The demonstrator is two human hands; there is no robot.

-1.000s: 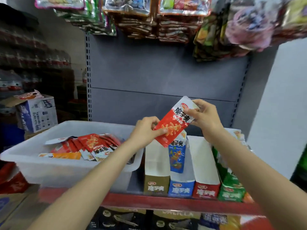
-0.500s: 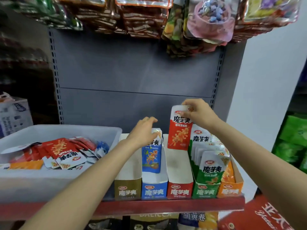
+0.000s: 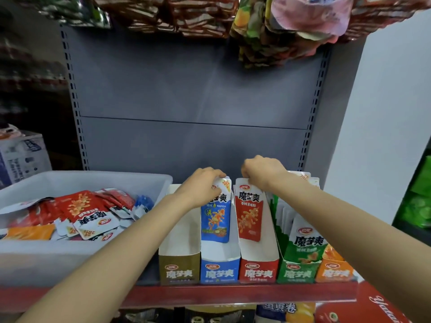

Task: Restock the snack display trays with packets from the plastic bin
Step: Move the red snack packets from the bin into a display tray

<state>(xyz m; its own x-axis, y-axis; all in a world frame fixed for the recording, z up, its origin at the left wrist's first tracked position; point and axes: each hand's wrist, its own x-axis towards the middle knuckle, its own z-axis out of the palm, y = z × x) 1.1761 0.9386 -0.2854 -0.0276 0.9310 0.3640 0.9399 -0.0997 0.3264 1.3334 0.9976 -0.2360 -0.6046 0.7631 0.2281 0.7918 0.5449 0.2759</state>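
Your left hand (image 3: 200,187) grips a blue packet (image 3: 215,214), your right hand (image 3: 261,173) a red packet (image 3: 248,213), both in matching trays (image 3: 179,264); the bin (image 3: 70,180) still holds many.

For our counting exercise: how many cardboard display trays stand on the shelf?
5, side by side: brown cardboard tray leftmost, then blue, red, green, and orange rightmost. None seems hidden.

Bagged goods (image 3: 268,29) hang in crowded bunches above a grey perforated back panel (image 3: 191,101). A printed cardboard box (image 3: 23,157) sits off to the left, green packages (image 3: 419,201) fill the far right, and more stock (image 3: 286,313) shows below the red shelf edge (image 3: 233,294).
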